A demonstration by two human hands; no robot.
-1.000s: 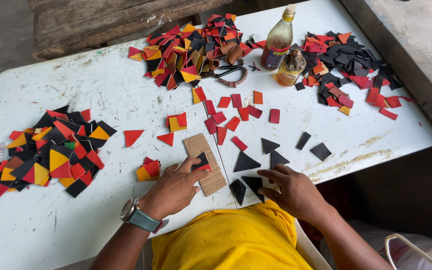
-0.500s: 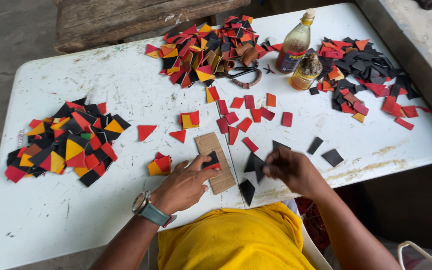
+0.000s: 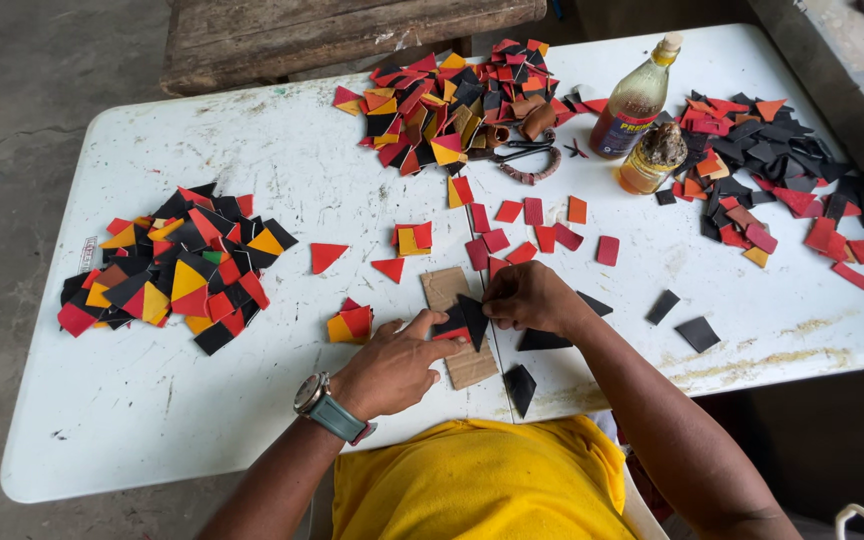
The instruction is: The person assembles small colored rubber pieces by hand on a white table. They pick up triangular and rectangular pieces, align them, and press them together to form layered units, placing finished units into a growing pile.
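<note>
A brown cardboard strip (image 3: pixel 444 287) lies near the front edge of the white table (image 3: pixel 282 160). My left hand (image 3: pixel 392 365), with a watch on its wrist, presses its fingers on the strip beside a red piece (image 3: pixel 449 335). My right hand (image 3: pixel 524 297) pinches a black triangle (image 3: pixel 472 318) and holds it onto the strip. More black triangles lie by my right wrist (image 3: pixel 542 341) and below the strip (image 3: pixel 520 386).
Piles of red, black and yellow cut pieces sit at the left (image 3: pixel 167 265), back middle (image 3: pixel 447 100) and right (image 3: pixel 762 170). A bottle (image 3: pixel 635 100) and a small jar (image 3: pixel 650 158) stand at the back. Scissors (image 3: pixel 522 160) lie near them. Loose red squares (image 3: pixel 532 225) dot the middle.
My right hand has moved left from the loose black triangles to the cardboard strip, bringing a black triangle onto it. My left hand stays on the strip.
</note>
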